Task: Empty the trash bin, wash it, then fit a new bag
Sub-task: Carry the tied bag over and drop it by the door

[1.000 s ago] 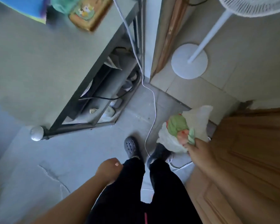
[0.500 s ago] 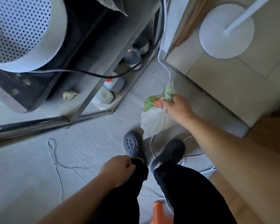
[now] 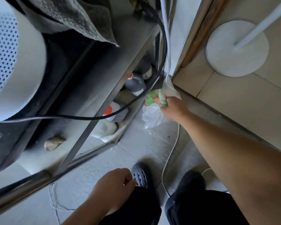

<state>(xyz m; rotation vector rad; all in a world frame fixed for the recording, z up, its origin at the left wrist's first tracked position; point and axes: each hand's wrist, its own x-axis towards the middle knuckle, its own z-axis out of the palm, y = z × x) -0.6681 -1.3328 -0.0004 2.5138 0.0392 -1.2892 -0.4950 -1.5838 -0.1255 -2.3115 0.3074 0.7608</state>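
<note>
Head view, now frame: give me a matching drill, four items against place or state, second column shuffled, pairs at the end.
Items
1. white plastic trash bag with green contents
2. round white fan base
3. orange-capped white bottle
4. left hand

Place or state
A. on the lower shelf of the metal rack
B. loosely curled, holding nothing, above the dark perforated clog
C. gripped at the gathered top by the right hand
D. on the beige tiled floor past the door frame

Pairs: 1-C, 2-D, 3-A, 4-B
</note>
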